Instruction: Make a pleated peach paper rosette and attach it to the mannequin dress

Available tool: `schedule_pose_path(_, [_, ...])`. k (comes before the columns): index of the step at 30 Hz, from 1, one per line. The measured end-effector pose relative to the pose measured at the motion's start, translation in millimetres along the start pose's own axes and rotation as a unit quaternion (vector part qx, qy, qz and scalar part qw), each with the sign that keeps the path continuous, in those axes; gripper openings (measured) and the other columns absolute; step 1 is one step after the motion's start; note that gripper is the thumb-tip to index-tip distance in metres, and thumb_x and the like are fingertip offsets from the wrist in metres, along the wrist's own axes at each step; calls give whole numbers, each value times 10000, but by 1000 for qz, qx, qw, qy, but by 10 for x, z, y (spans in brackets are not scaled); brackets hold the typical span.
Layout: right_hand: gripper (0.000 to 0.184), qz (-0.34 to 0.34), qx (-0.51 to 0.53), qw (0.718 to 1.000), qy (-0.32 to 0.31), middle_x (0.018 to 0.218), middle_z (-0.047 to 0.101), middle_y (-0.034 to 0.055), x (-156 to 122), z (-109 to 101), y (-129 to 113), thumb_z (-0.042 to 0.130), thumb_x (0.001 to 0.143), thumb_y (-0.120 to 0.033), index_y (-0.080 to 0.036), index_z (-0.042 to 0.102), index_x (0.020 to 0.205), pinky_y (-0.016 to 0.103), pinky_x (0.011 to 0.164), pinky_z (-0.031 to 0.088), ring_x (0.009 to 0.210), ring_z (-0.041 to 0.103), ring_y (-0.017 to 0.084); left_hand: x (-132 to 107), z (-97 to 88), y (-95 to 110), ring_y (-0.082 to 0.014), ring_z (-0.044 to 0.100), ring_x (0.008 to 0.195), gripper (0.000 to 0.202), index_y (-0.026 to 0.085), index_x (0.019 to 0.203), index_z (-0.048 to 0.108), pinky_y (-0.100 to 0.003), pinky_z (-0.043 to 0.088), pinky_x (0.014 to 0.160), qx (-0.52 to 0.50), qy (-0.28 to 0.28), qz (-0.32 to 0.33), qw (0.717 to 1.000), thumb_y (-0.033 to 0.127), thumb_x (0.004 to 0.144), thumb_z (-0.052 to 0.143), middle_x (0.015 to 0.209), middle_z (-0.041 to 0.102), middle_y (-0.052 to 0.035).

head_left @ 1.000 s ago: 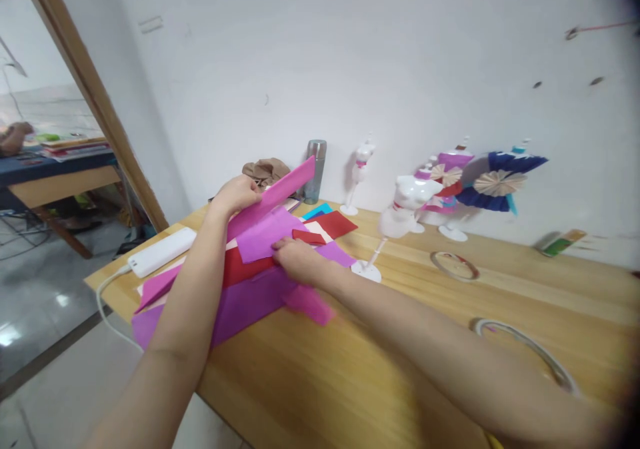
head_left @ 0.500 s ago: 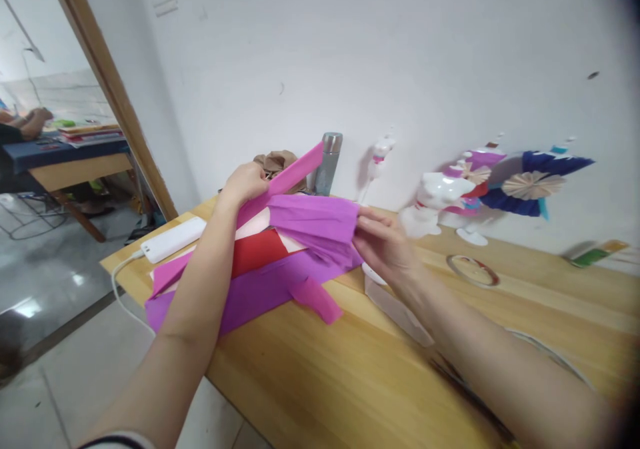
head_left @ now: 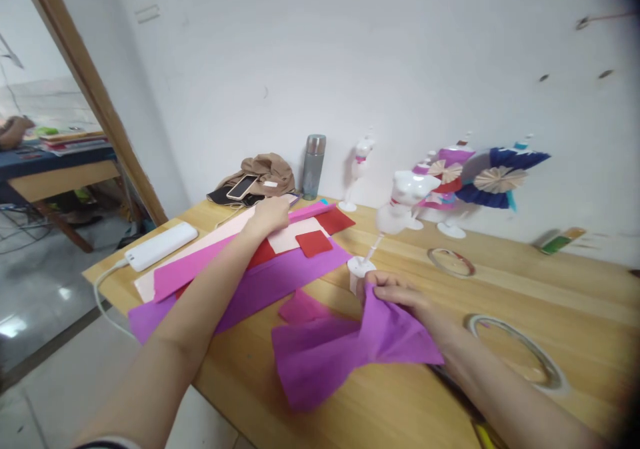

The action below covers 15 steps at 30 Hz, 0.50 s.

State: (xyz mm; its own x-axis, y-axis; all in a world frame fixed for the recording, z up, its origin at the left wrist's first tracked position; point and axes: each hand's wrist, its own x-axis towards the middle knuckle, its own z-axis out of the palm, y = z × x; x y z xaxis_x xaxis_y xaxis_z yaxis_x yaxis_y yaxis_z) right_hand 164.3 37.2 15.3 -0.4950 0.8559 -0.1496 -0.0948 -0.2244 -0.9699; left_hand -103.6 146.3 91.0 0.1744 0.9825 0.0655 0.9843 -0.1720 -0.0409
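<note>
My right hand [head_left: 397,292] is closed on a purple sheet of crepe paper [head_left: 320,362], pinching its upper edge. The sheet flares out and hangs low over the table front. My left hand [head_left: 270,216] rests, fingers curled, on a pink paper strip [head_left: 197,266] in the pile at the left; its fingertips are partly hidden. Under and around that strip lie a long purple sheet [head_left: 280,286], pale pink paper and red pieces [head_left: 314,243]. A small pink scrap [head_left: 303,307] lies beside the purple sheet in my right hand.
A small white dress form [head_left: 407,192] stands just beyond my right hand, with decorated forms [head_left: 500,179] behind it. Tape rolls [head_left: 520,352] lie at right, and a dark tool with a yellow handle [head_left: 483,436] at the front. A bottle [head_left: 314,168] and white power bank [head_left: 161,246] stand left.
My right hand has brought the purple crepe paper toward me, off the pile. The pink strip my left hand held raised now lies down on the pile. The view has shifted right.
</note>
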Motion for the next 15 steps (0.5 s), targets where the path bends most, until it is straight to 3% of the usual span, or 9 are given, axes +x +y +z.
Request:
schedule_pose_path(3, [328,0,17,1000,-8,649,614,26,-5,-22,89,804,647,-433,-163,618,650,254,536,367,544,500,114,-20,112,113,-314,691,1019,345,122,1052,735,-346,536,851,12,-44,42,998,356,823,628,1069,729,-190])
schedule_pose_path(7, [321,15,42,998,-41,645,622,11,-50,2,130,824,645,-400,-148,628,681,221,532,377,547,526,102,-54,265,263,-328,641,1126,610,145,1184,679,-369,520,928,21,-67,99,993,556,735,716,1214,679,-174])
schedule_pose_path(10, [313,7,48,998,-49,634,620,13,-85,29,110,829,629,-382,-143,631,669,206,520,379,545,523,95,-45,375,344,-319,610,1178,624,152,1234,654,-363,491,982,21,-66,124,990,519,735,730,1259,652,-165])
schedule_pose_path(15, [229,-31,74,997,-18,700,629,21,-147,35,-1,757,634,-342,-169,609,664,237,538,425,564,544,114,19,426,299,-313,635,1112,410,111,1098,702,-343,501,911,21,-56,79,995,404,813,669,1121,689,-181])
